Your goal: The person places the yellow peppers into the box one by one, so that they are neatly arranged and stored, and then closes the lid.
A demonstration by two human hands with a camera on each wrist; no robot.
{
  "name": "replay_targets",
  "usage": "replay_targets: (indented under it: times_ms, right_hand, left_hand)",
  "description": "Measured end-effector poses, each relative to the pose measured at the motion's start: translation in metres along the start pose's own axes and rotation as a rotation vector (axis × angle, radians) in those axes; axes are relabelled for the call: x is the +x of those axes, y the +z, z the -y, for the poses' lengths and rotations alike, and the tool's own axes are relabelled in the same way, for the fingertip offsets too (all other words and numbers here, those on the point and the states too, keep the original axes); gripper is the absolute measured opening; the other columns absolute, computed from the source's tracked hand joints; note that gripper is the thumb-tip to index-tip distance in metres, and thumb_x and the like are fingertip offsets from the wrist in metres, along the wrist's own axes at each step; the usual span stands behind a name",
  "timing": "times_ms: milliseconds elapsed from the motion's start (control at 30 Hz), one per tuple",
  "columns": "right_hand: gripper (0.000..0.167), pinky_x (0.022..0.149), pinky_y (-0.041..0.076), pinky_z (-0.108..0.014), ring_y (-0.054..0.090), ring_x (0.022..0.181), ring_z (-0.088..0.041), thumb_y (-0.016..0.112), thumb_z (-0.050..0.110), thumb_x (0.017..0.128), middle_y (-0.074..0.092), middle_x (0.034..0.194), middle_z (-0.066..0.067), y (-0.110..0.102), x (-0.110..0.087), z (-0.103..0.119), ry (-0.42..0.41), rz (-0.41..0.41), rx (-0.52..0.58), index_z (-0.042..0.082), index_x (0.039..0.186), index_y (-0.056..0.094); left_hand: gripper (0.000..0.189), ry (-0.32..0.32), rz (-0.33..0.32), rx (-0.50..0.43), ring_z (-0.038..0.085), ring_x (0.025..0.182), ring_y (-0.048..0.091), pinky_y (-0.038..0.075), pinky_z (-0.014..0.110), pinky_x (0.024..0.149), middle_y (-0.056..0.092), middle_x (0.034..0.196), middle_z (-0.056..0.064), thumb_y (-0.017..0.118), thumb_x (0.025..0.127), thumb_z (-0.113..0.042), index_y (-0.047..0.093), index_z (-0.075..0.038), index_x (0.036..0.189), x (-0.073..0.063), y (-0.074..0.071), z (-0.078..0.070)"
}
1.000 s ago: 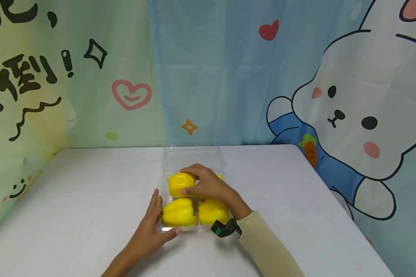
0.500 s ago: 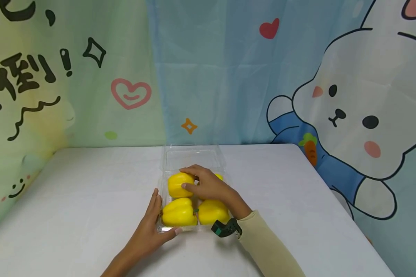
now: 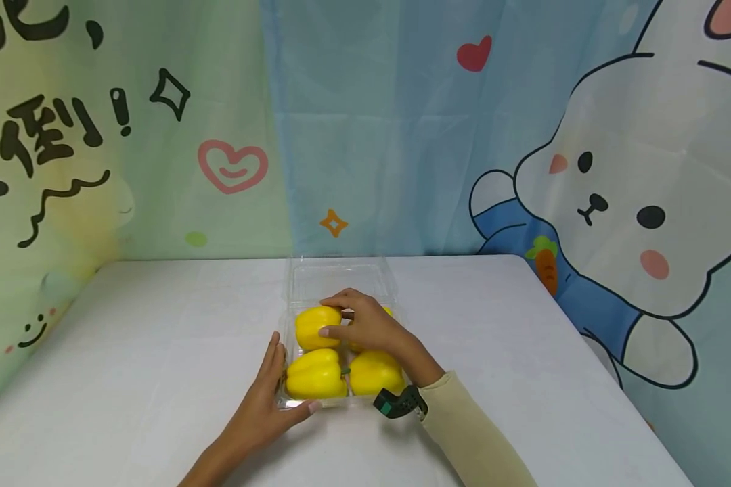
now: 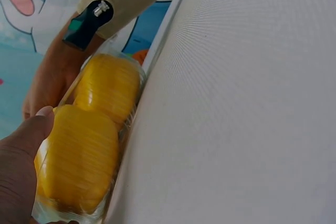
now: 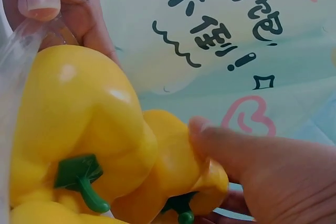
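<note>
A clear plastic clamshell box (image 3: 295,402) lies on the table with its lid (image 3: 341,277) folded back. Several yellow bell peppers fill it in two rows. My right hand (image 3: 368,323) grips the back-left bell pepper (image 3: 311,329), thumb on the near side and fingers over the far side. Its green stem (image 5: 184,216) points toward the palm in the right wrist view. My left hand (image 3: 262,399) holds the box's near-left corner, thumb in front and fingers along the side, beside the front-left pepper (image 3: 313,375). The front-right pepper (image 3: 374,372) sits by the right wrist; the back-right one is mostly hidden.
A white tabletop (image 3: 158,325) spreads around the box. Behind it hangs a printed cloth (image 3: 365,155) with a cartoon rabbit and hearts. A black wrist device (image 3: 401,402) sits on the right arm, low over the box's front-right corner.
My right hand's thumb and fingers have shifted slightly on the back-left bell pepper. The left hand, the box and the other peppers stay in place.
</note>
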State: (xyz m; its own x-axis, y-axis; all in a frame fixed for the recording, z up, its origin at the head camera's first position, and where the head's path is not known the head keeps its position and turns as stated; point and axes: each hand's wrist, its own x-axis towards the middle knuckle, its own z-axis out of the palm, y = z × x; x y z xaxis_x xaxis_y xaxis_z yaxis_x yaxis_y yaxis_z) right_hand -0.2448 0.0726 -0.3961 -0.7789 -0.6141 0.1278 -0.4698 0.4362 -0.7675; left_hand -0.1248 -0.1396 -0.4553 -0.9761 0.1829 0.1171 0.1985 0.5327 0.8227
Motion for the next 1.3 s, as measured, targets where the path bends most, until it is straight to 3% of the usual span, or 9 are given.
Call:
replay_targets:
  times_ms: [300,567,767,1300]
  right_hand:
    - [0.045,0.099,0.045,-0.032,0.055,0.118,-0.017,0.068,0.019,0.093,0.055,0.130,-0.003,-0.0012,-0.0023,0.0009,0.003,0.022,0.019,0.006,0.135,0.057]
    - [0.044,0.097,0.047,-0.030,0.057,0.113,-0.016,0.070,0.019,0.092,0.059,0.127,-0.004,0.0000,0.0000,0.0005,0.023,0.012,-0.046,0.004,0.131,0.060]
    - [0.036,0.089,0.050,-0.031,0.057,0.108,-0.017,0.069,0.022,0.092,0.057,0.122,-0.003,0.0015,-0.0006,-0.0014,0.018,0.001,-0.164,0.007,0.125,0.066]
    - [0.040,0.088,0.049,-0.032,0.057,0.105,-0.019,0.068,0.022,0.093,0.058,0.122,-0.007,0.0017,-0.0007,-0.0009,-0.007,0.012,-0.197,0.003,0.128,0.063]
  left_hand:
    - [0.114,0.007,0.005,-0.008,0.031,0.146,0.006,0.018,0.053,0.112,-0.008,0.162,0.006,0.079,0.078,-0.048,0.011,0.005,0.153,-0.0007,0.0000,-0.0016]
    - [0.113,0.011,-0.002,-0.004,0.032,0.146,0.007,0.018,0.052,0.111,-0.007,0.162,0.007,0.079,0.078,-0.046,0.011,0.005,0.153,-0.0002,-0.0003,-0.0016]
    - [0.114,0.014,-0.003,-0.002,0.032,0.145,0.008,0.019,0.053,0.111,-0.008,0.162,0.007,0.080,0.078,-0.046,0.011,0.005,0.153,0.0006,0.0005,-0.0003]
    - [0.114,0.001,0.003,-0.005,0.030,0.145,0.009,0.021,0.051,0.111,-0.009,0.162,0.005,0.080,0.077,-0.046,0.011,0.004,0.153,0.0014,0.0016,0.0002]
